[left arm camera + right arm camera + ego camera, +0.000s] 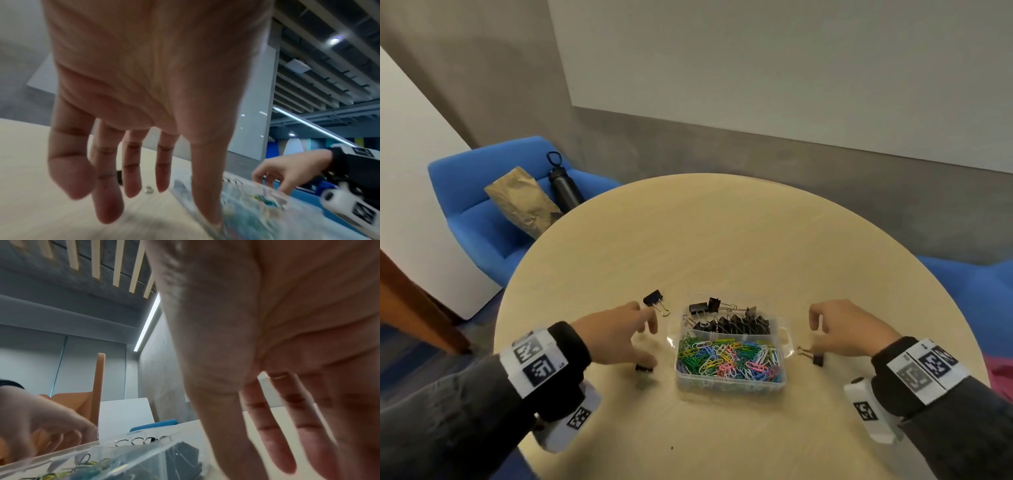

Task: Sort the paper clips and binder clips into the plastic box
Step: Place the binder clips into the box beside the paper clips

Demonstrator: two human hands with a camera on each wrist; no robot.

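A clear plastic box (780, 373) sits mid-table, with black binder clips (736, 323) in its far compartment and coloured paper clips (726, 358) in the near one. My left hand (643, 342) hovers left of the box with fingers spread and holds nothing. One loose binder clip (645, 368) lies just under its thumb, and another (655, 301) lies just beyond its fingertips. My right hand (816, 337) hangs right of the box, fingers loose and empty, above a third loose binder clip (814, 357). The left wrist view shows an empty palm (144, 81), and the right wrist view shows bare fingers (285, 451).
The round beige table (722, 233) drops off at its near edge. At back left stands a blue armchair (465, 205) holding a brown paper bag (524, 202) and a black bottle (565, 185). Another blue seat (969, 284) stands at the right.
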